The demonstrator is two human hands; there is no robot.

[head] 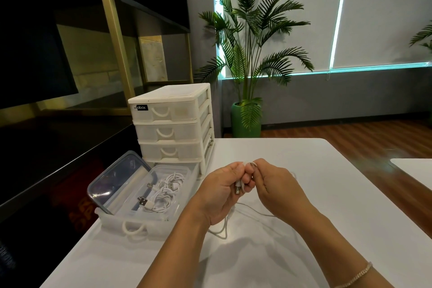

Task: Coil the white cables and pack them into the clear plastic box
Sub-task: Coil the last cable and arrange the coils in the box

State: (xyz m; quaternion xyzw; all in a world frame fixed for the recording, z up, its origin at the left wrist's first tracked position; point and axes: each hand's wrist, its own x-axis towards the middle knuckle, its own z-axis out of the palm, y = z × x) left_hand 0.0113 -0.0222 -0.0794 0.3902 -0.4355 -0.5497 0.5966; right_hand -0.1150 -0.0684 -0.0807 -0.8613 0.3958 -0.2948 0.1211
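Over the white table, my left hand (221, 190) grips a white cable (257, 211) near its USB plug, which sticks out below my fingers. My right hand (274, 184) pinches the same cable at the top, close against the left hand. The rest of that cable trails loose on the table below and to the right of my hands. A clear plastic box (171, 211) lies open at the left, holding several coiled white cables (163, 192) with USB plugs showing. Its clear lid (117, 176) leans up at the box's left side.
A white three-drawer unit (173, 124) stands behind the box at the table's (339, 194) left rear. The table edge runs along the left next to a dark counter. A potted palm (247, 119) stands on the floor beyond the table. Another white surface shows at the far right.
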